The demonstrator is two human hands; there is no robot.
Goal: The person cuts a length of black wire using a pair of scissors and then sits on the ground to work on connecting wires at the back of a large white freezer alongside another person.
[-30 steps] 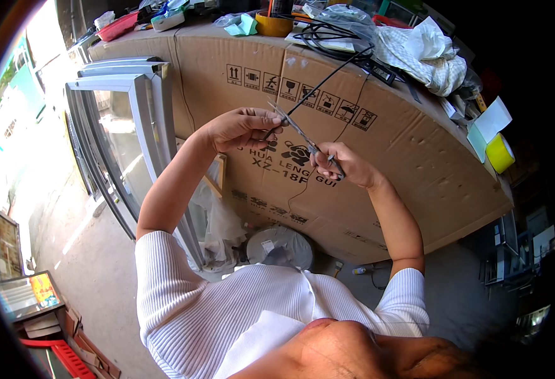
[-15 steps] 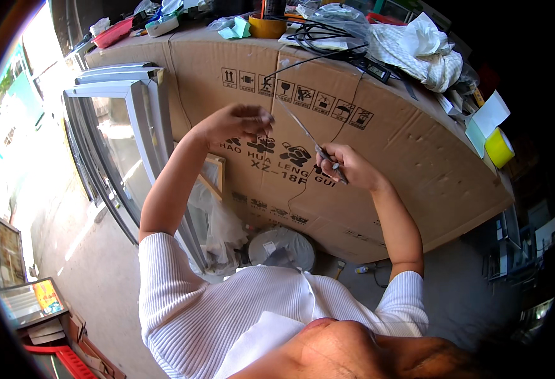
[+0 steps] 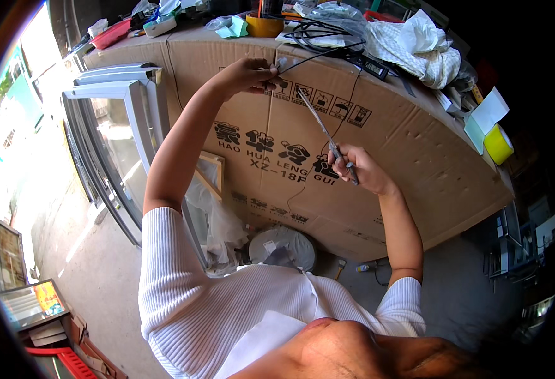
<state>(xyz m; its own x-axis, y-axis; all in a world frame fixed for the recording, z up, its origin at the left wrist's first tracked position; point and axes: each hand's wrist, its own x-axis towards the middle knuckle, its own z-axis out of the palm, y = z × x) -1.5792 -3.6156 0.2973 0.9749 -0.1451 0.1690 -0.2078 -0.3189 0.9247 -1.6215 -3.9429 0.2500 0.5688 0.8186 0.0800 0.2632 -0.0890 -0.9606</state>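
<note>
My left hand (image 3: 250,77) is raised to the front edge of the bench, its fingers closed on the end of a black cable (image 3: 312,58). That cable runs back to a loose coil on the bench top. Lower and to the right, my right hand (image 3: 361,167) is closed round the dark handle of a long, thin metal tool (image 3: 321,123). Its narrow tip points up and left toward the cable end, apart from my left fingers. The exact kind of tool cannot be made out.
Printed cardboard (image 3: 239,183) covers the bench front. On top lie a yellow-brown tape roll (image 3: 265,26), a red tray (image 3: 111,35), white cloth (image 3: 432,60) and a yellow roll (image 3: 498,146). Grey window frames (image 3: 141,120) lean at the left; a round covered container (image 3: 282,246) stands below.
My left hand has moved up and right and taken hold of the black cable's end. My right hand has shifted slightly right with the thin tool.
</note>
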